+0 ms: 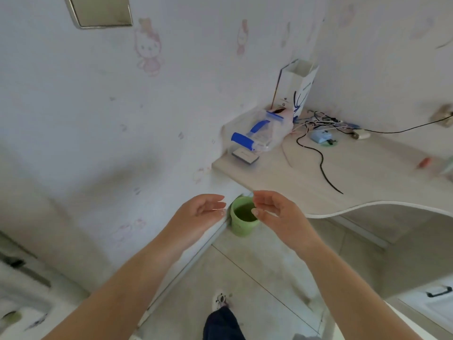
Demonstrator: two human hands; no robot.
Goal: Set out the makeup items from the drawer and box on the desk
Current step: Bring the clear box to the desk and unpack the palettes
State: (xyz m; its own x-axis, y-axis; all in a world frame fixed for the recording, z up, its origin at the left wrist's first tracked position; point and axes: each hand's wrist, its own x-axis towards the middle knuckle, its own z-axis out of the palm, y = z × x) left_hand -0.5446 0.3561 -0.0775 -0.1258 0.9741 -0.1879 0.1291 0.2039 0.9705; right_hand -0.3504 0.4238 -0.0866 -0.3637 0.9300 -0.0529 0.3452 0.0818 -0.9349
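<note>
At the far left a blurred edge of pale furniture is showing, and above it a framed panel (pixel 99 11) is hanging on the wall, which is carrying faint pink cartoon prints. Lower down, the left hand (pixel 199 212) is reaching forward with its fingers loosely curved and spread, gripping nothing; the right hand (pixel 273 208) is facing it just across a small gap, equally relaxed and empty. Between and below the two hands a green bin (pixel 242 217) is standing upright on the tiled floor, tucked against the corner where the wall meets the desk (pixel 367 173); the right fingertips are overlapping its rim in the view, and what it holds cannot be told. On the desk's left rear corner a clear plastic box (pixel 263 130) with a blue lid and blue clip handles is sitting tilted, its contents too blurred to name, and a small flat dark-edged case (pixel 245 156) is lying just in front of it near the desk edge. Behind the box a tall white carton (pixel 295 85) with blue markings is standing open-topped in the corner. To the right a tangle of cables (pixel 318 123) is spreading over the desktop, one black lead trailing toward the front edge, with a small light-blue device (pixel 321 136) among them. Further right a small reddish item (pixel 425 162) is lying near the desk's right side. At lower right a drawer front with a dark handle (pixel 438 292) is showing, closed.
</note>
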